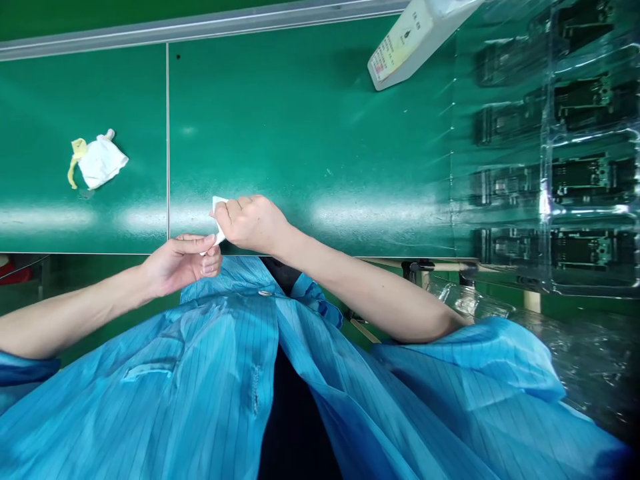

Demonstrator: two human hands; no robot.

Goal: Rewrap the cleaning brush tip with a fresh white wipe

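Note:
Between my two hands is a small white piece (219, 235), which looks like folded paper or cloth; its kind is partly hidden by the fingers. My left hand (183, 265) pinches its lower end between thumb and fingers, palm turned up, just over the table's front edge. My right hand (250, 222) is closed round its upper end, with a white corner sticking out past the thumb. To the left, on the green table (310, 127), lies a crumpled white wad (103, 162) with a yellow strip at its side.
A white plastic bottle (415, 43) with a printed label is at the back right. Clear plastic trays (546, 180) holding dark circuit boards fill the right side. A metal rail (220, 28) runs along the back. Clear plastic (575, 347) lies below the table at right.

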